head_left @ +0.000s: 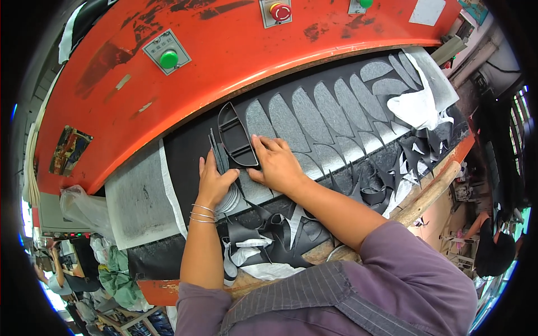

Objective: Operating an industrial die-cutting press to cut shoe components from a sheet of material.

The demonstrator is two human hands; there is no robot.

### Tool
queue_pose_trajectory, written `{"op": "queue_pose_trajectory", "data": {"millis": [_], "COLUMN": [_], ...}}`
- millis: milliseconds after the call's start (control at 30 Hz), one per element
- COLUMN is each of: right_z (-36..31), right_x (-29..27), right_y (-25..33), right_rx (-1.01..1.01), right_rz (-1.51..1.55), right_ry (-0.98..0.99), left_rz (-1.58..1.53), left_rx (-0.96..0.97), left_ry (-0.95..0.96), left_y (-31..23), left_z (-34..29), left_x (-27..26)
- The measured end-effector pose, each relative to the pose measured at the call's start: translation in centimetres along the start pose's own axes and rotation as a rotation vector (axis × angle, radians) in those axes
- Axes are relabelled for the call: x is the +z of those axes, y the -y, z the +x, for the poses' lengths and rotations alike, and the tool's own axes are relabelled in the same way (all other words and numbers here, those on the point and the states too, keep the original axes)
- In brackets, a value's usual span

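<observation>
A black metal cutting die (235,134), half-moon shaped with a bar across it, lies on a black sheet (190,151) under the orange press head (224,50). My right hand (277,165) rests flat on the sheet, its fingertips touching the die's near rim. Just left of the die, my left hand (216,180) grips a stack of cut grey half-moon pieces (231,197) at the sheet. To the right, a row of several half-moon holes (330,112) shows the grey board beneath.
Black offcut strips (386,179) and white backing scraps (417,106) pile up at the right and by my forearms. A green button (168,59) and a red stop button (280,11) sit on the press. A wooden table edge (431,190) runs bottom right. Other people stand at both lower corners.
</observation>
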State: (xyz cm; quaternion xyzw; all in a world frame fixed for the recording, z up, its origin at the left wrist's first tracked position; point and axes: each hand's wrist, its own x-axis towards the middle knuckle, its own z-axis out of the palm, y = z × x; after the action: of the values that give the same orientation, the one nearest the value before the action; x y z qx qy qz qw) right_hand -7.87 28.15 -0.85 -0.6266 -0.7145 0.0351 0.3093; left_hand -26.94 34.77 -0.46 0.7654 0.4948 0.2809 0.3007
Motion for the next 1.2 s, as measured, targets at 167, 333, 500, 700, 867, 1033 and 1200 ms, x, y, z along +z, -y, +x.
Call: {"op": "queue_pose_trajectory", "data": {"millis": [167, 333, 500, 700, 867, 1033, 1200], "right_z": [-0.2, 1.3, 6.1, 9.4, -1.6, -13.0, -17.9], "right_x": [-0.4, -6.0, -21.1, -26.4, -19.8, -13.1, -5.8], "right_y": [0.2, -0.6, -9.1, -15.5, -7.6, 8.0, 13.2], "right_rx": [0.030, 0.155, 0.133, 0.387, 0.122, -0.298, -0.407], "right_rz": [0.014, 0.416, 0.578, -0.011, 0.373, 0.372, 0.013], "right_ry": [0.013, -0.200, -1.000, -1.169, -0.575, 0.569, 0.448], "left_rz": [0.078, -0.211, -0.304, 0.428, 0.037, 0.338, 0.297], "left_rx": [-0.005, -0.051, 0.404, 0.693, 0.208, -0.159, 0.021], "left_ry": [0.202, -0.142, -0.562, -0.573, 0.028, 0.508, 0.185], "left_y": [-1.3, -3.4, -11.1, -17.8, -13.4, -10.3, -8.6], "left_z": [0.5, -1.2, -1.8, -0.6, -9.8, -21.8, -26.5], "left_x": [-1.0, -1.9, -4.4, -8.5, -9.5, -10.0, -6.7]}}
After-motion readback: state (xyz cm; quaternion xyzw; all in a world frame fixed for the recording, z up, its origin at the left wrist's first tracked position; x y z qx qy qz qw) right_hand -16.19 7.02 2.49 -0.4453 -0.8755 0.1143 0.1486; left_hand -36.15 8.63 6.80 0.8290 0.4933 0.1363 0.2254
